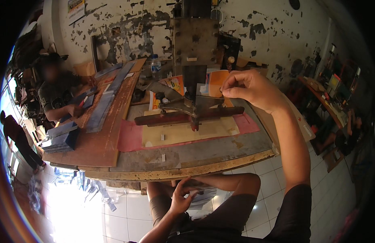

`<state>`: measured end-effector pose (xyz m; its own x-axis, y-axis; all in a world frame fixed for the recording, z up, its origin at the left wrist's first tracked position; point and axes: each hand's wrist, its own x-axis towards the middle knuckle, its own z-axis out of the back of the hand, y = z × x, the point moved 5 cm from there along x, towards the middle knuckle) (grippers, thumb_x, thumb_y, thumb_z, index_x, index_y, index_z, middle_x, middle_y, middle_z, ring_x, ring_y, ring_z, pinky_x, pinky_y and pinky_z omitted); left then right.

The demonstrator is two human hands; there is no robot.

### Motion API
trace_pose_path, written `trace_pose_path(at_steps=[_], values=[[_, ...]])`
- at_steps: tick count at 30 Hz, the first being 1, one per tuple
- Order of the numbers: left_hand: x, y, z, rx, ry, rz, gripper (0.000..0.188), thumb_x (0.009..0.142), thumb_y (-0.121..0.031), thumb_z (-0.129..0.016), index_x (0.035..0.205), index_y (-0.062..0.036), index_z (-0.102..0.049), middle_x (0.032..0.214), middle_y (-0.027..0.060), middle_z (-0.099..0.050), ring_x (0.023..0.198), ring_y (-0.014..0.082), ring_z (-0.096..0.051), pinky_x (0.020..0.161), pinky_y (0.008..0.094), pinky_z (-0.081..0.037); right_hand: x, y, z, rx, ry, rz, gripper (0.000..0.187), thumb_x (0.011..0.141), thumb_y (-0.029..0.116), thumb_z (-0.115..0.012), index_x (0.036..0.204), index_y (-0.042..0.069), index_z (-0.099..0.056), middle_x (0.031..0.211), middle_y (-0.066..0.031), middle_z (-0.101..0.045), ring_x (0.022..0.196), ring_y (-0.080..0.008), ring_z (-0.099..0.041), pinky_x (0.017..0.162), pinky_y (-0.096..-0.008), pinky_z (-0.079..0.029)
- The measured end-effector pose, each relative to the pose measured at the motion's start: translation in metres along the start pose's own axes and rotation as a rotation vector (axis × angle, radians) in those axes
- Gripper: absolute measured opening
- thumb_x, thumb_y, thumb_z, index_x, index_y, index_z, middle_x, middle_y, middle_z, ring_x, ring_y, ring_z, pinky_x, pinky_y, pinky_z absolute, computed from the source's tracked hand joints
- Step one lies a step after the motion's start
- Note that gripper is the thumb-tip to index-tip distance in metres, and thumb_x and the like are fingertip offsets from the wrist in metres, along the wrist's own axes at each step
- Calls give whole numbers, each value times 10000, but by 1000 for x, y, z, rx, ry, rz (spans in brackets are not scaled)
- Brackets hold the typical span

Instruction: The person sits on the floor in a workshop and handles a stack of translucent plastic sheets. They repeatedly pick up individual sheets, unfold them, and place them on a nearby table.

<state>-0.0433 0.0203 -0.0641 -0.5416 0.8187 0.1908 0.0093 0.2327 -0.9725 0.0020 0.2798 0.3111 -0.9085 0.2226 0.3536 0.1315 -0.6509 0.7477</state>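
Observation:
My right hand (252, 88) is raised beside a press machine (195, 44). Its thumb and forefinger are pinched together at the edge of a pale see-through piece, too faint to name. Below the press head, a long dark red-brown bar (163, 118) hangs over a cream board (175, 135) on a pink sheet (130, 137). My left hand (180, 199) is above my lap, below the table edge, fingers apart and forefinger pointing up; nothing shows in it. Past it, partly hidden between my legs, lies a stack of dark, shiny pieces (202, 195).
Another person (60, 91) handles dark strips at the reddish-brown table (102, 139) on the left. A stack of strips (62, 137) stands at its near corner. Behind are a water bottle (156, 67) and orange printed sheets (219, 79). A cluttered bench (323, 99) is at right; scraps (90, 188) litter the floor.

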Motion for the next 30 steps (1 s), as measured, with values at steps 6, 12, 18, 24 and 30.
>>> trace_pose_path(at_steps=[6,12,18,24,30], values=[[2,-8,-1,-4,-20,32,672,928,39,-692,1516,-7,-372,1115,133,-755,1080,183,-708,958,310,-538,5,21,5,-163,49,47,177,889,173,-767,969,15,-769,916,-40,-740,905,-122,-687,846,-275,-516],[5,-1,-1,-1,-10,0,627,930,18,-701,1488,-3,-415,1115,129,-758,1081,175,-707,949,306,-542,2,40,4,-166,115,94,98,881,91,-755,918,2,-733,945,-43,-688,868,-113,-613,823,-273,-478],[4,1,3,-13,2,-1,605,930,7,-701,1475,-7,-437,1126,131,-754,1090,178,-708,948,303,-541,2,56,-3,-229,168,12,116,876,117,-769,905,12,-730,926,-27,-698,853,-107,-631,779,-269,-499],[3,-7,1,8,7,-14,603,922,26,-687,1471,-3,-441,1115,137,-754,1087,186,-710,960,313,-537,5,67,-5,-394,166,93,123,889,115,-758,937,5,-735,883,-25,-704,833,-99,-642,738,-256,-509],[3,-12,1,10,15,-8,597,919,50,-684,1460,9,-435,1103,146,-756,1071,210,-718,971,331,-537,15,68,-4,-513,216,33,135,901,129,-752,919,-2,-729,849,-21,-699,795,-98,-633,713,-265,-512]])
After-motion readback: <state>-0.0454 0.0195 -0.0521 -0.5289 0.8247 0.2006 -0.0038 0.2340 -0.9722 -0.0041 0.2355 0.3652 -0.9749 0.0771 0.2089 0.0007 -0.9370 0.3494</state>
